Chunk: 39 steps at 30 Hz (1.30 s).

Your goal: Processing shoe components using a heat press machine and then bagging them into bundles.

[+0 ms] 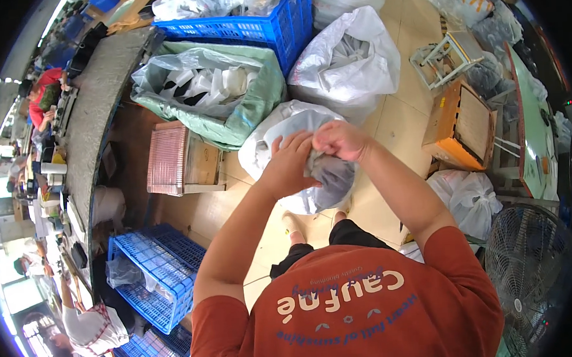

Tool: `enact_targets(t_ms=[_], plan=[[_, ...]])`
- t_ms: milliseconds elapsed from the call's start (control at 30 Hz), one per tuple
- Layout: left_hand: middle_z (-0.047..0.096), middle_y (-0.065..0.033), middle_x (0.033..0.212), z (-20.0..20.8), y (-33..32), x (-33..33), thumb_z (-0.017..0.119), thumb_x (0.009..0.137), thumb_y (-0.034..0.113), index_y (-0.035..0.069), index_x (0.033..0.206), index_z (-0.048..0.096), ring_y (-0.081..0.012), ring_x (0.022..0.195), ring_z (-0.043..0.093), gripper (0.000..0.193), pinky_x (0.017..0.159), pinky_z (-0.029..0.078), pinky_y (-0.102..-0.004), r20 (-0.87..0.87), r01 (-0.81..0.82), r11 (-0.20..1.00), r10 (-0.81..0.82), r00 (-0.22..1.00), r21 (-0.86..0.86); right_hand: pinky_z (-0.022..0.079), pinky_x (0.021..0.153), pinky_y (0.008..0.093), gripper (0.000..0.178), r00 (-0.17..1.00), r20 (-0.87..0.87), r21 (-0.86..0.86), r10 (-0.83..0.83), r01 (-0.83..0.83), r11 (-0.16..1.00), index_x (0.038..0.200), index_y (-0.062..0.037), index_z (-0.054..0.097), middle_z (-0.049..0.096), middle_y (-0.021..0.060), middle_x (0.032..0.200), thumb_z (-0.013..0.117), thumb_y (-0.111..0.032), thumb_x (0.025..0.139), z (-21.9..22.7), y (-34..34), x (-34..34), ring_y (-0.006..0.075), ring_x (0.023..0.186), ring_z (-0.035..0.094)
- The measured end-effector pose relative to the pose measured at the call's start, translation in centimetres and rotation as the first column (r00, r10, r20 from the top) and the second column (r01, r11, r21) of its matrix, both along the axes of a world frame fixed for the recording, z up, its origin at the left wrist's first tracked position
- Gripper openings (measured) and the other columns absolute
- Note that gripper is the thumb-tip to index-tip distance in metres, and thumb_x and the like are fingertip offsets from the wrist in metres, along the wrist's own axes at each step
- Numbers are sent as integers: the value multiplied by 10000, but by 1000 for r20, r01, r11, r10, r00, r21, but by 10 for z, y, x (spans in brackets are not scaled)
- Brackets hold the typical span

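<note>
My left hand [289,160] and my right hand [340,139] are raised together in front of me, both closed on the gathered neck of a translucent white plastic bag [272,135] that hangs down toward the floor. The bag holds something dark grey [333,176] near its top, just under my fingers. The bag's lower part is hidden behind my arms. My bare feet show on the tan floor below it.
A green sack [254,102] of white parts and a blue crate [271,27] stand ahead. Another white bag [357,58] lies right of them. A pink stool [168,160], blue crates [158,275], a cardboard box [454,126], a fan [530,263] and people at a bench on the left surround me.
</note>
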<state>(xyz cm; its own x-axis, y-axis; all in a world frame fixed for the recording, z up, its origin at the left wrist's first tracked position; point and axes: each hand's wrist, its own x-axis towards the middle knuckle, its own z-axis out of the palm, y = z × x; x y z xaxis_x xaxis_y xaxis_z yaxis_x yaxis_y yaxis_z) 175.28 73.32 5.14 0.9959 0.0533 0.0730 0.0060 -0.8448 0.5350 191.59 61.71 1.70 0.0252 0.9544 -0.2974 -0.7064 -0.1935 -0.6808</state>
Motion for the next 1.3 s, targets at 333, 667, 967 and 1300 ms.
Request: enact_targets(t_ms=[333, 667, 967, 1300], plan=[[510, -190, 1059, -98, -16, -165, 794, 564, 119, -28, 1116, 454, -329, 991, 489, 664, 869, 399, -392, -279, -766, 572, 715, 641, -294, 430, 603, 227, 138, 863, 448, -162, -232, 334, 929, 858, -61, 620, 577, 12, 731, 534, -167, 838, -123, 2, 4, 95, 654, 520], [484, -124, 1142, -104, -47, -285, 705, 624, 2, -41, 1231, 369, -214, 1045, 475, 695, 929, 364, -335, -406, -901, -120, 912, 67, -417, 405, 841, 456, 138, -422, 904, -45, 72, 74, 996, 814, -85, 637, 638, 51, 848, 520, -133, 758, -330, 71, -46, 246, 978, 556], [417, -183, 1251, -84, -19, -233, 677, 662, 266, -62, 1294, 318, -296, 1127, 436, 798, 975, 324, -417, -417, -593, -254, 896, 153, -764, 401, 791, 466, 143, -471, 808, -548, 354, -381, 745, 603, -114, 659, 639, 96, 691, 540, -147, 677, -312, -56, -61, 272, 728, 610], [510, -161, 1091, -166, 34, -81, 705, 691, 72, -77, 1148, 420, -222, 992, 492, 559, 869, 390, -321, -433, -736, 34, 790, 434, -676, 387, 923, 451, 821, 382, 520, -834, 764, 419, 358, 1339, 1, 199, 361, 308, 1257, 633, -375, 752, -200, -211, -79, 433, 1127, 431]])
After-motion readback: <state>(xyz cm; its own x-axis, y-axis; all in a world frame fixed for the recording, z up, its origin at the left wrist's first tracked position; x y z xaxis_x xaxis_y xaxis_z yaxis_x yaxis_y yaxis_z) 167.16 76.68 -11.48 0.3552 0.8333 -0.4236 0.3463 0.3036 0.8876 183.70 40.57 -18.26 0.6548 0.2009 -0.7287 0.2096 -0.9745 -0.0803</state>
